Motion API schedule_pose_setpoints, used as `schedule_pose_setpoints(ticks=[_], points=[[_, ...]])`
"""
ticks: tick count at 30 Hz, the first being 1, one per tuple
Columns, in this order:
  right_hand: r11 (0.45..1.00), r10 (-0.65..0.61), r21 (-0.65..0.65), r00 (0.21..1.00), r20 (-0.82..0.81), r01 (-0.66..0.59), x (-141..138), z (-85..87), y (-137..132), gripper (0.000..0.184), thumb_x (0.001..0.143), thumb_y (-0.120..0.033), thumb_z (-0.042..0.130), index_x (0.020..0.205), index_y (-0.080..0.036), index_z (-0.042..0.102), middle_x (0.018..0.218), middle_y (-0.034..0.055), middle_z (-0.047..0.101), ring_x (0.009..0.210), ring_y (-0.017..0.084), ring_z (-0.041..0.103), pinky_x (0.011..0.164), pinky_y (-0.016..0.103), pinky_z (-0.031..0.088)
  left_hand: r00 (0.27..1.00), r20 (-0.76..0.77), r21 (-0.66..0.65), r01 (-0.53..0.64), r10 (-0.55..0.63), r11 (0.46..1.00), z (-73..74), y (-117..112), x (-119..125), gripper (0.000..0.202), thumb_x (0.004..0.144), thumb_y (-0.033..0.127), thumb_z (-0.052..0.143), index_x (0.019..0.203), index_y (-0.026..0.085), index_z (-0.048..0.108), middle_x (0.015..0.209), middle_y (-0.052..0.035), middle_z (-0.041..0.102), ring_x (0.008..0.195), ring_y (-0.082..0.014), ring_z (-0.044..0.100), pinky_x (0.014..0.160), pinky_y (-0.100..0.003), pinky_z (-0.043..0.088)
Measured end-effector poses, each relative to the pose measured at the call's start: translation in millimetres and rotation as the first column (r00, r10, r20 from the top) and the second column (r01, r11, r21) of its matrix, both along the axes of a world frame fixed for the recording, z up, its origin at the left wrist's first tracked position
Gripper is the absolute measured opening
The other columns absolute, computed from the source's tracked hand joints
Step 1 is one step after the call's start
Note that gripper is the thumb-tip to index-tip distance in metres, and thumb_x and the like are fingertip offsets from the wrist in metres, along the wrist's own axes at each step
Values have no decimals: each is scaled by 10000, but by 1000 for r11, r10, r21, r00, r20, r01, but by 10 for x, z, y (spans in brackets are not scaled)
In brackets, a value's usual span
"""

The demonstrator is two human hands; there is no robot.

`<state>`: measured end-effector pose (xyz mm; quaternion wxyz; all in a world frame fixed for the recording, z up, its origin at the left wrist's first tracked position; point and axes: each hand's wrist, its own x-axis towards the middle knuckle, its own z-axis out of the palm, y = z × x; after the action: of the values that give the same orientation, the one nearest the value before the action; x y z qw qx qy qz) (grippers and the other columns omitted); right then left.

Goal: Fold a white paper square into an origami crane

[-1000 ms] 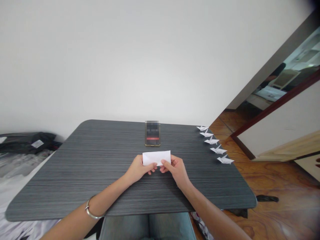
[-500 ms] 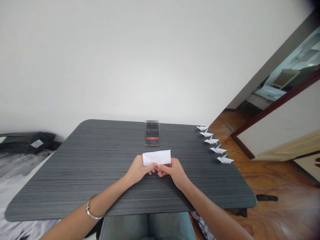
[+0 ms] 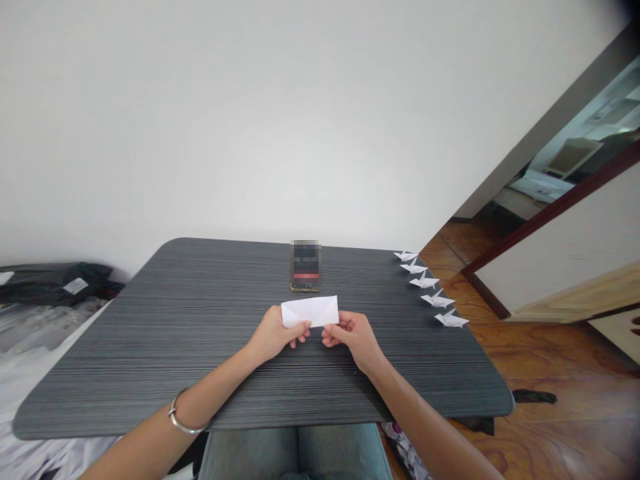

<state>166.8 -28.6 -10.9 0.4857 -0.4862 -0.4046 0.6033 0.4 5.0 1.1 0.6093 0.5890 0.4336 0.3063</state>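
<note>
A folded white paper rectangle [image 3: 310, 311] is held just above the dark striped table [image 3: 200, 333], in front of me. My left hand [image 3: 273, 333] pinches its left lower edge, a metal bangle on that wrist. My right hand [image 3: 353, 333] pinches the paper's right lower corner with thumb and fingers curled. Both hands are closed on the paper.
A phone [image 3: 305, 267] lies on the table just beyond the paper. Several white folded paper cranes [image 3: 430, 287] line the table's right edge. A dark bag [image 3: 50, 280] lies at far left. Wooden floor and an open doorway are to the right.
The paper has risen slightly and shifted left. My right hand has slid out from the paper's lower middle to its right corner.
</note>
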Motion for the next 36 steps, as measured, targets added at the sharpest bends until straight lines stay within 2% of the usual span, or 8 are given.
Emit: schedule_pose_setpoints(ticks=[9,16,19,22,27,36], points=[[995,-93,19,996,-2,93,78,5,14,214,560,-301,721,605,-131,600,526,12,642,437,105,580,453,216,494,1000,0,11,-24,24,1000,24,37,-58,186,666,257,607,676,73,582,538,-19,592,403,-59,480,359,-153,401],[985,-171,34,985,-32,172,115,65,12,230,615,-340,684,661,-128,609,565,13,639,459,92,576,459,194,488,995,48,-8,-91,92,996,17,64,-90,212,660,271,620,732,77,577,550,-11,592,422,-66,496,368,-159,404],[998,-58,13,997,-51,58,45,66,-5,253,634,-355,667,752,-142,599,602,13,647,477,99,585,443,192,482,997,54,-20,-53,54,998,28,44,-55,204,657,269,621,704,75,582,543,-12,593,417,-64,492,370,-158,403],[999,49,23,999,1,-49,-32,17,-20,248,642,-364,655,690,-125,608,572,12,631,451,92,571,418,183,464,998,56,-27,-13,15,1000,30,19,-12,206,655,278,620,689,78,585,533,-11,591,410,-63,486,363,-156,400],[997,9,74,999,41,-12,-72,-54,-32,224,657,-344,642,626,-126,603,504,-5,606,403,80,538,403,181,445,999,41,-42,34,-33,999,14,7,17,224,647,290,628,696,75,594,541,-15,591,430,-73,507,362,-153,407],[996,5,93,997,81,-13,-95,-16,-30,231,637,-349,652,596,-129,596,495,-3,602,406,87,534,404,189,441,994,-25,-28,106,-107,994,-1,10,17,179,644,259,620,682,85,617,504,-4,587,418,-75,503,368,-157,405]])
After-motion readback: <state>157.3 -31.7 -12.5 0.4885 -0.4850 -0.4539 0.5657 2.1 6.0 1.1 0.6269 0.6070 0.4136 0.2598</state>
